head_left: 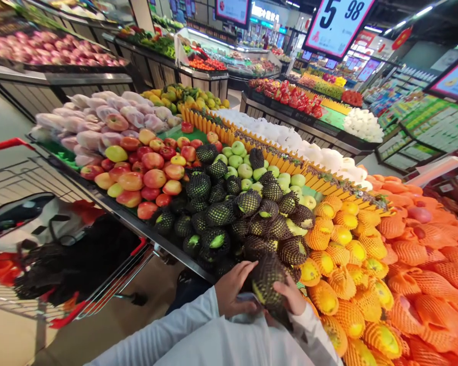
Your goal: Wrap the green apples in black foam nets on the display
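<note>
A fruit wrapped in black foam netting point(266, 283), yellow-green skin showing through, is held low at the front edge of the display. My left hand point(233, 288) cups its left side and my right hand point(290, 297) grips its right side. Both arms wear pale long sleeves. Just above lies the pile of black-netted fruit point(232, 216) from the same heap. Yellow fruit in orange netting point(339, 264) lies immediately to the right of my hands.
A shopping cart point(41, 244) with a red handle and dark bags stands at the left. Red and yellow apples point(145, 173), green apples point(244, 162), bagged fruit point(99, 117) and orange-netted fruit point(423, 254) fill the stand. Further displays and a price sign point(338, 23) are behind.
</note>
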Demonstrator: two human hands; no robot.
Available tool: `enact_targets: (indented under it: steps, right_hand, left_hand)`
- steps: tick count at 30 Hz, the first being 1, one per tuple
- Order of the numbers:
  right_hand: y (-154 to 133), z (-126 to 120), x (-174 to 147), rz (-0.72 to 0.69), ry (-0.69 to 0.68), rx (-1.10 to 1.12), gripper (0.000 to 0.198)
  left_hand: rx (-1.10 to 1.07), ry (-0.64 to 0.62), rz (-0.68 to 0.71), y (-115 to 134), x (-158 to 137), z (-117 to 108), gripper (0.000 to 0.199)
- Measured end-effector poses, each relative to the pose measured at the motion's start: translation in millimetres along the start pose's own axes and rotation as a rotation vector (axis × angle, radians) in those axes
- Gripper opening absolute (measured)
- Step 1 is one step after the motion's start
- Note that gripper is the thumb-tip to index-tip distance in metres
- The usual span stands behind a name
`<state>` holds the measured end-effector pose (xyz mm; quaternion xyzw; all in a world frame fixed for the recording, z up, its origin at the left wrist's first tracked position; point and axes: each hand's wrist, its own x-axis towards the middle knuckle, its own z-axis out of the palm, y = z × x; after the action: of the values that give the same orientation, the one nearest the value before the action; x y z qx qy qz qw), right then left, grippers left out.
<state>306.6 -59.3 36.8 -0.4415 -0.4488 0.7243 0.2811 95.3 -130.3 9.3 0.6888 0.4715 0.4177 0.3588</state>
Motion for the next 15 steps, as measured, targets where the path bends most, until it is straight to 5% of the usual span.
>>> enact_targets:
  steps: [2,5,7,9,11,15]
  right_hand:
    - [-37,-26,16,-0.014,0.121,0.078,0.063]
    - [-109,-66,62,-0.234,0.348,0.128,0.054]
    - [-155,-90,105,-0.332,0.445,0.036,0.056]
    - [-190,-111,152,-0.497,0.713,-0.238,0.064]
    - [-210,-128,197,-0.571,0.982,-0.544,0.078]
    - [-216,-155,262,-0.425,1.060,-0.735,0.086]
  left_hand:
    - [-0.012,0.015,0.052,2,2,-4,0.091]
    - [-0.010,0.054,0.083,5,5,-7,0.079]
    - [0.005,0.084,0.079,6,6,-8,0.073]
    - [0.036,0.132,0.063,7,5,-8,0.069]
    - [0.064,0.199,0.043,7,4,-9,0.065]
    - [0.071,0.319,-0.009,5,1,-12,0.059]
